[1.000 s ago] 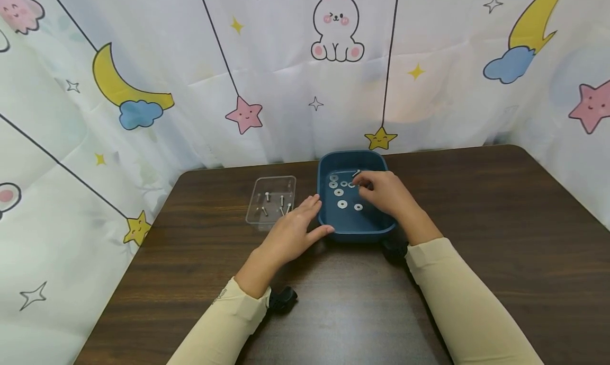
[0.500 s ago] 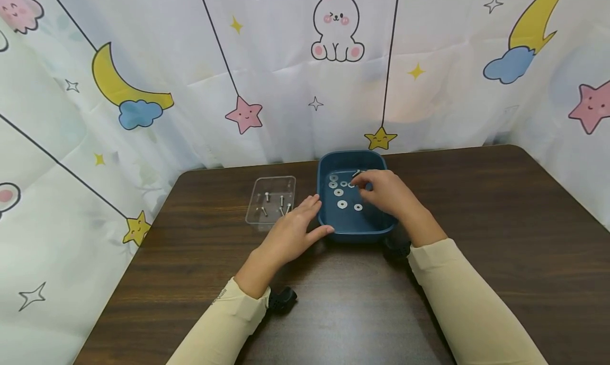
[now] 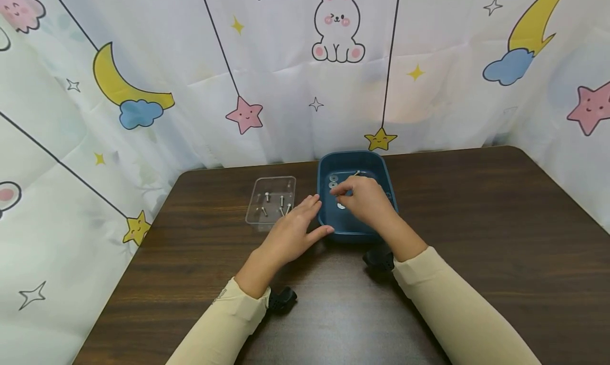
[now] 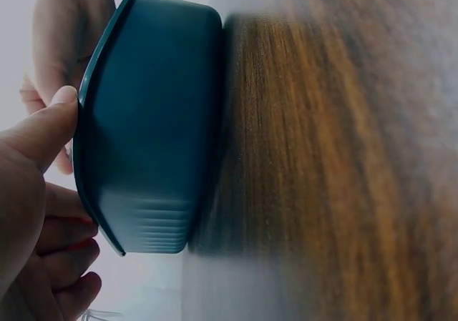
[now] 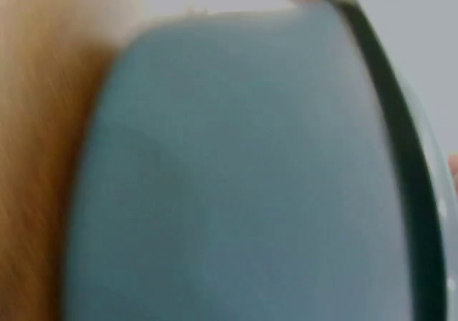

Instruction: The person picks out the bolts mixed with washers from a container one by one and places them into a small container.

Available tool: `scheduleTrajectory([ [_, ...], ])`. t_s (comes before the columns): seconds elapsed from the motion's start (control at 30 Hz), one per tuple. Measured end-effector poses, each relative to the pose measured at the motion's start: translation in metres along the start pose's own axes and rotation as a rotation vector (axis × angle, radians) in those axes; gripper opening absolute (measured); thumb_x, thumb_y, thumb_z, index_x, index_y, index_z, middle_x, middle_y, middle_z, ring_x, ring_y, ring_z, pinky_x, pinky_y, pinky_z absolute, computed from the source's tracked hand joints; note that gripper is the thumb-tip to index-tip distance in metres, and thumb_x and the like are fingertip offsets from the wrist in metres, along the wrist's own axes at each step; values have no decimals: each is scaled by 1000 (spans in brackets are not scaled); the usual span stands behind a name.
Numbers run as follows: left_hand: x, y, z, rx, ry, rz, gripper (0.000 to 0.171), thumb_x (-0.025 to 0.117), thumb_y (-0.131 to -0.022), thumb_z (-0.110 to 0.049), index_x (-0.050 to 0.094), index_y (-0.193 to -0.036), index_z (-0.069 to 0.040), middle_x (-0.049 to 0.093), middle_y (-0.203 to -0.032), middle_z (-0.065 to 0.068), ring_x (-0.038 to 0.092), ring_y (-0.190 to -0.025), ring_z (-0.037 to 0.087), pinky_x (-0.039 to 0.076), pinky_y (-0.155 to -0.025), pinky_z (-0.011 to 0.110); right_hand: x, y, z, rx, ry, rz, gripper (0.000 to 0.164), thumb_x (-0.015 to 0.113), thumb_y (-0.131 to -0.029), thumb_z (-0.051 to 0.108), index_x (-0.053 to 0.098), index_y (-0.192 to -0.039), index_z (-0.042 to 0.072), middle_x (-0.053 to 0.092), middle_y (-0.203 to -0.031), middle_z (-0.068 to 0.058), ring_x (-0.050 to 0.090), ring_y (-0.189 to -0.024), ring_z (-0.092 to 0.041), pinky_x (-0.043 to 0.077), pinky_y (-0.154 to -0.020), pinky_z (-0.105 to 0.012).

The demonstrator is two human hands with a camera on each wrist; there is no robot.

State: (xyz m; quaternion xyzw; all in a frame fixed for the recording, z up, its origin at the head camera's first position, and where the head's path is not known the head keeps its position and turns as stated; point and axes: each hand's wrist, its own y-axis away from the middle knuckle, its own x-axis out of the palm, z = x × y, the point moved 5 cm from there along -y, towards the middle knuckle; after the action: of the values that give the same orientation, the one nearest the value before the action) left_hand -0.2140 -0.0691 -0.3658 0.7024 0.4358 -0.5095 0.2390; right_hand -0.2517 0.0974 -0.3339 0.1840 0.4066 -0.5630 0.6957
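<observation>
My left hand (image 3: 295, 230) rests against the near left corner of a dark blue plastic tray (image 3: 355, 232), its fingers along the left side. In the left wrist view its thumb (image 4: 54, 121) touches the rim. My right hand (image 3: 367, 203) is over the tray with index finger and thumb close together, above several flat washers (image 3: 333, 178). Whether something small is between its fingertips is hidden. Behind that hand a small screw (image 3: 356, 173) lies in the far part of the tray. Only the tray's blurred outer wall (image 5: 236, 171) fills most of the right wrist view.
To the left of the tray stands a clear plastic box (image 3: 257, 195) with several small screws (image 3: 267, 197) in it. Both are on a dark wood table (image 3: 481, 206). A patterned curtain (image 3: 281, 58) hangs behind the table's far edge.
My right hand has moved left and slightly nearer within the tray, away from the screw, and now covers most of the washers. The left hand has stayed in place.
</observation>
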Motion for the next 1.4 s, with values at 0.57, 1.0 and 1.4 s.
scheduleTrajectory([
  [0.57, 0, 1, 0, 11, -8, -7, 73, 54, -96, -55, 41, -151, -8, 31, -161, 4, 24, -150, 19, 33, -116, 47, 21, 2, 3, -10, -61, -177, 18, 73, -90, 20, 78, -102, 7, 74, -99, -7, 69, -88, -21, 59, -76, -39],
  [1.0, -18, 18, 28, -22, -20, -104, 71, 56, -96, -53, 43, -149, -8, 34, -159, 4, 27, -149, 20, 33, -115, 47, 19, 3, 9, -119, -63, -233, 20, 63, -95, 18, 78, -103, 7, 72, -90, -6, 62, -72, -16, 51, -61, -31],
  [1.4, -43, 50, 85, -161, -6, -171, 76, 56, -96, -54, 38, -151, -6, 29, -161, 6, 25, -150, 24, 32, -115, 53, 19, 4, 11, -118, -76, -202, 22, 59, -98, 18, 77, -102, 6, 64, -84, -4, 50, -64, -14, 41, -57, -30],
])
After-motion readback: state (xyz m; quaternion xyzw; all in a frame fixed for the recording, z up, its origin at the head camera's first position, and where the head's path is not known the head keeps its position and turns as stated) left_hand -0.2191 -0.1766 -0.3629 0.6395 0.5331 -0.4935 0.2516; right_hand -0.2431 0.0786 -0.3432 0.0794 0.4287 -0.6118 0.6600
